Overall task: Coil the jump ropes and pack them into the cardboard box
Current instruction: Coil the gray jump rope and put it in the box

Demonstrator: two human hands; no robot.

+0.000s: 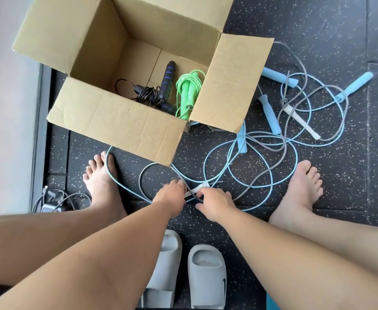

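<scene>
Down at the lower centre of the frame, both hands meet over a white handle (198,188) that lies on the floor (329,30). The left hand (171,195) reaches it from the left, fingertips down at the handle's near end where the grey rope (139,178) joins; its back faces the camera, so I cannot tell whether it grips. The right hand (214,203) comes from the right, its fingers curled over the handle and cord, its thumb spread away toward the bottom of the frame. The handle sits between the two hands, touching both.

From there the grey rope loops left toward the box (120,126) and winds right and up to a second white handle (299,121). It is tangled with the blue ropes (270,115), which spread over the right half of the frame, one strand crossing the left foot (103,182).

The box stands open at upper left, well above the hands. Inside lie a coiled black rope (147,95) and, beside it on the right, a green rope (189,86).

Grey slippers (207,280) sit at the bottom centre.
</scene>
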